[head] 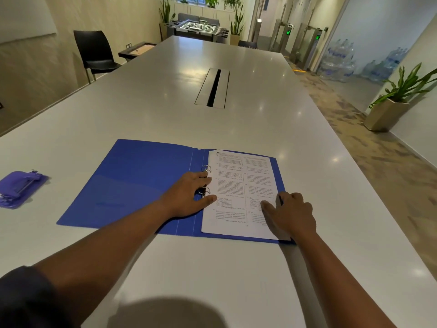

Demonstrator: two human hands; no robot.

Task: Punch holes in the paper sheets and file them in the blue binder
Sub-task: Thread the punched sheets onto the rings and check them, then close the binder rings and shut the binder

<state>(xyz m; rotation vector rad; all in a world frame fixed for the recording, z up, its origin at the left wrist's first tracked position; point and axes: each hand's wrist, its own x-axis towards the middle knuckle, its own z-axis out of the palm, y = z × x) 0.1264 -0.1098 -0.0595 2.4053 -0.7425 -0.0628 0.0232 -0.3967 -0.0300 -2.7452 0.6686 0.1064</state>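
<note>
Filing step, near the tabletop's front edge: papers on the rings of the blue binder. Left hand and right hand flat, fingers straight, pressing paper. Next, probably: snap rings closed, fold cover over.

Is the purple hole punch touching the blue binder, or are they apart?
Apart. The head view shows the purple hole punch at the table's left edge, with bare white table between it and the open blue binder.
</note>
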